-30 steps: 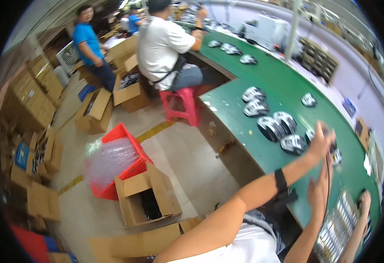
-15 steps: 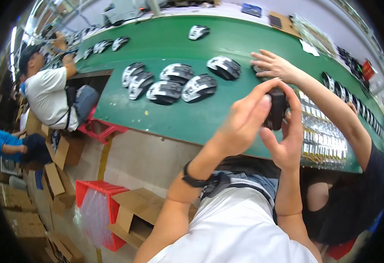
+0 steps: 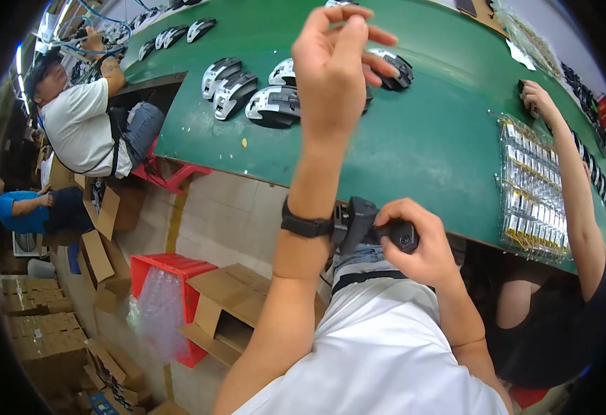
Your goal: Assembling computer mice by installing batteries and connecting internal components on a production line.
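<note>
My left hand [image 3: 332, 76] is raised over the green workbench with its fingers apart, holding nothing that I can see. It hides part of a group of curved black-and-white shells [image 3: 274, 106]. A black strap [image 3: 306, 223] circles my left wrist, and a bulky black mount [image 3: 358, 223] sits beside it. Lower down, close to my waist, my right hand [image 3: 424, 242] is closed around a small black camera [image 3: 405, 238] with a round lens. The camera is next to the mount; whether they are joined I cannot tell.
A tray of wired silver parts [image 3: 535, 187] lies at the bench's right. A co-worker's hand [image 3: 539, 104] holds a dark piece beyond it. Another person [image 3: 81, 117] sits at the left. A red crate [image 3: 199, 304] and an open cardboard box [image 3: 237, 311] stand on the floor.
My hands have parted: the left went up and left over the shells, the right came down to my waist with the black camera. The co-worker's hand moved right, away from the shells.
</note>
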A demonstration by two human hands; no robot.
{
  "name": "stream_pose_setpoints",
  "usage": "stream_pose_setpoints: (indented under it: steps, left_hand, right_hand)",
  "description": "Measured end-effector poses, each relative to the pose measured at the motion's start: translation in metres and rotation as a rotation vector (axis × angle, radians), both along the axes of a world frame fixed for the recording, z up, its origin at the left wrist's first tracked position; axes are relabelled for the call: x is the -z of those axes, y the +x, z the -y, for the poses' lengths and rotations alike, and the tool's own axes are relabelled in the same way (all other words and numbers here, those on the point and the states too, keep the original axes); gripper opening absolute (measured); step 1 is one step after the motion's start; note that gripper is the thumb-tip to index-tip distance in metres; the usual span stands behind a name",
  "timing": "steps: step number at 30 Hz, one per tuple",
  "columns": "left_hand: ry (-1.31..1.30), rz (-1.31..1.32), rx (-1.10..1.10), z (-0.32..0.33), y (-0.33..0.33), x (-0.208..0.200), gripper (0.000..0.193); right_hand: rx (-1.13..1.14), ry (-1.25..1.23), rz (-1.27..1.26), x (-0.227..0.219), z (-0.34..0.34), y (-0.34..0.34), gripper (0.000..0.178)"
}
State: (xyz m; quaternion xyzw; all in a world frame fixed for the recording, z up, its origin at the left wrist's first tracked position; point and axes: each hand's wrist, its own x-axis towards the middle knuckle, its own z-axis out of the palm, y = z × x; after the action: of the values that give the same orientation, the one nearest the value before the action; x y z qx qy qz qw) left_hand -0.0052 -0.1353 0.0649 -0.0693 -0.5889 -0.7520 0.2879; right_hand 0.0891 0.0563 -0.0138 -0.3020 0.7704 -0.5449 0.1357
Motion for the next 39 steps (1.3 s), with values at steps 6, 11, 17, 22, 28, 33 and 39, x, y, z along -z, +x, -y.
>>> stream_pose_setpoints:
  steps: [6, 11, 17, 22, 28, 33, 39]
  left_hand:
    - [0.094, -0.104, 0.064, -0.009, -0.009, -0.011, 0.016]
    - [-0.35, -0.194, -0.39, -0.04, -0.026, -0.006, 0.013]
    - [-0.78, -0.326, -0.665, -0.049, -0.035, 0.036, 0.012]
    - [-0.817, -0.409, -0.579, -0.071, -0.022, 0.037, 0.013]
    - [-0.856, -0.456, -0.406, -0.103, -0.012, 0.036, 0.01]
    - [-0.729, -0.313, -0.297, -0.093, 0.001, 0.051, 0.009]
    - [-1.117, 0.039, -0.128, -0.049, 0.087, 0.066, 0.055]
  right_hand:
    - [-0.159, -0.223, 0.292, -0.006, 0.024, -0.001, 0.072]
    - [0.048, -0.086, 0.165, -0.008, 0.032, -0.001, 0.075]
    - [0.097, -0.188, 0.26, 0.006, 0.023, -0.002, 0.046]
    - [-0.229, -0.19, 0.742, 0.014, 0.022, -0.01, 0.037]
    - [-0.149, -0.217, 0.749, 0.001, 0.02, -0.001, 0.043]
    - [0.182, -0.43, 0.688, -0.003, -0.011, 0.005, 0.025]
    - [-0.021, -0.464, 0.872, -0.006, -0.016, 0.016, 0.029]
